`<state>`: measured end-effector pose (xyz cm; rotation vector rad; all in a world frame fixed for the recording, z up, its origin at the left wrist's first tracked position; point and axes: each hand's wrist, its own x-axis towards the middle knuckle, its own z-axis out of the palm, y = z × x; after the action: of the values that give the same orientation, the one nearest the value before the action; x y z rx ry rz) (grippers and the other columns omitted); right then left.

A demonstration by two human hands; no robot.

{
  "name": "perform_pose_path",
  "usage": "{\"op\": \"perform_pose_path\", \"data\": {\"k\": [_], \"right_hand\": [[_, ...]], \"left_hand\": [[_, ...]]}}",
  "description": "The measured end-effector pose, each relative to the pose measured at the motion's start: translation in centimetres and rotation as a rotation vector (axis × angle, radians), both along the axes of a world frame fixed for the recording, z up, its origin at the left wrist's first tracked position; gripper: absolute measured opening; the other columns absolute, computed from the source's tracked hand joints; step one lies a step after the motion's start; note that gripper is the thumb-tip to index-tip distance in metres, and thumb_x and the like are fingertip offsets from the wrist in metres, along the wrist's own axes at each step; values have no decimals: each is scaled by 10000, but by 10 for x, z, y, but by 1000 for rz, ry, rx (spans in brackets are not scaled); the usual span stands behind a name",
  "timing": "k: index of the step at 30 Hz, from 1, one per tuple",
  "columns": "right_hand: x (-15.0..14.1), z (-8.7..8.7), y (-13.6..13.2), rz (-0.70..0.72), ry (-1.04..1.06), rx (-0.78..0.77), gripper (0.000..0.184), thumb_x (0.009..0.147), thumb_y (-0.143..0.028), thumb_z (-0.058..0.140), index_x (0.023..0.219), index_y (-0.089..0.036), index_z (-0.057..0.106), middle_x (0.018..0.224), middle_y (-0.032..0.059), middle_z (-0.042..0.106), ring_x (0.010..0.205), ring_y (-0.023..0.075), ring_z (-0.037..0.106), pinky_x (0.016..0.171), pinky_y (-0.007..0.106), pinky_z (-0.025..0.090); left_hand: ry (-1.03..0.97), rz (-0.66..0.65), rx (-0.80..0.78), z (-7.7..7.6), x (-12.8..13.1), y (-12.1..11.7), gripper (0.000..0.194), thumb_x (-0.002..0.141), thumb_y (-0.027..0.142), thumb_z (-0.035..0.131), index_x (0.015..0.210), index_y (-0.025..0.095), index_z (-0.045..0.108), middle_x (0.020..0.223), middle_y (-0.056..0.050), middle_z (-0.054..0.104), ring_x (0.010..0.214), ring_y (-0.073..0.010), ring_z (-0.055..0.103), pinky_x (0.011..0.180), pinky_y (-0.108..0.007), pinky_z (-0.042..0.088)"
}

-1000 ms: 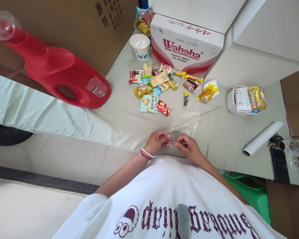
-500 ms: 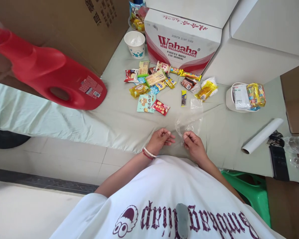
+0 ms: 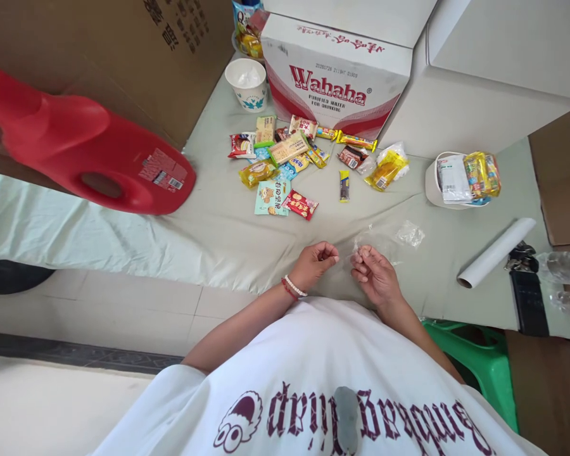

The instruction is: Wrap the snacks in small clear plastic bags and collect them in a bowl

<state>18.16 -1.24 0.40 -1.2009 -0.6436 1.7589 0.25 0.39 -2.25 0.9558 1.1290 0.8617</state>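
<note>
A thin clear plastic bag (image 3: 380, 248) lies spread over the cloth, its near edge pinched between the thumb and fingers of my right hand (image 3: 376, 271). Its crumpled, shiny end (image 3: 410, 234) points to the right. Just left of the bag is my left hand (image 3: 316, 265), with thumb and forefinger pressed together; whatever is between them, if anything, cannot be made out. Beyond both hands are a red snack packet (image 3: 301, 204), a light green nut packet (image 3: 272, 197) and a small dark bar with a yellow end (image 3: 344, 186).
Wrapped snacks (image 3: 289, 149) are heaped before a Wahaba-style water carton (image 3: 332, 95) beside a paper cup (image 3: 247, 85). A red jug (image 3: 90, 152) looms at left. To the right are a white basket (image 3: 433, 183) of packets, a white roll (image 3: 496, 253) and a black phone-like object (image 3: 529, 304).
The plastic bag's far end has swung from beyond my right hand to the right and lies lower. My left fingers have closed into a pinch. The view has shifted slightly.
</note>
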Motion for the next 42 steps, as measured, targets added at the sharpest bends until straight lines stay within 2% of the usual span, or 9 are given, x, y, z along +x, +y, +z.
{"op": "perform_pose_path", "data": {"k": [4,8,11,17,23,28,34,38,42], "right_hand": [[3,1,0,71,-230,168,313,885,-509,690,833,-238,542,739,-23,465,573,109,334,495,234,299],[1,0,-1,315,-688,581,218,974,-415,592,860,-243,661,785,18,552,720,168,510,674,313,437],[3,-4,-3,380,-731,711,183,989,-367,574,973,-262,723,883,46,603,803,187,564,726,336,473],[16,-12,-10,167,-576,491,193,929,-400,673,1069,-267,686,929,24,602,773,157,569,701,302,487],[4,-9,-11,248,-557,442,212,878,-417,733,994,-244,690,896,20,646,729,148,551,673,288,461],[-2,-8,-10,203,-474,265,243,854,-449,729,851,-213,670,687,-23,572,598,120,453,572,264,374],[5,-8,-7,129,-386,163,272,820,-464,741,869,-220,633,756,-28,563,565,101,431,534,257,367],[10,-5,-6,86,-370,160,278,843,-487,712,907,-235,613,752,-37,514,542,99,394,502,256,346],[3,-1,-6,182,-601,373,241,848,-443,739,979,-248,685,826,-3,555,673,136,485,612,280,419]], "left_hand": [[-56,-48,-20,10,3,-4,330,799,490,734,801,170,654,761,-1,638,692,-123,569,669,-255,458],[-187,-92,-159,15,9,-6,475,809,647,680,815,176,625,778,-15,660,716,-160,634,661,-287,523],[-157,-33,-151,9,10,-4,473,781,631,718,783,168,617,662,10,626,627,-138,596,618,-266,488],[-153,-42,-101,0,6,-3,458,859,615,633,790,162,614,723,-13,690,479,-75,467,534,-252,380],[-103,-117,-41,3,8,-8,503,887,666,571,771,176,586,643,23,582,507,-87,414,537,-255,345],[32,-87,57,4,4,-10,490,942,649,488,783,192,566,622,35,509,587,-118,422,608,-271,369],[34,27,17,-4,0,-10,476,937,648,500,761,206,522,647,29,487,611,-129,433,611,-281,369],[8,47,5,-3,-2,-8,472,934,644,507,746,210,514,660,22,487,625,-133,439,604,-283,362],[14,1,47,3,-2,-7,467,939,639,505,750,212,519,666,20,497,626,-135,442,617,-291,379]]}}
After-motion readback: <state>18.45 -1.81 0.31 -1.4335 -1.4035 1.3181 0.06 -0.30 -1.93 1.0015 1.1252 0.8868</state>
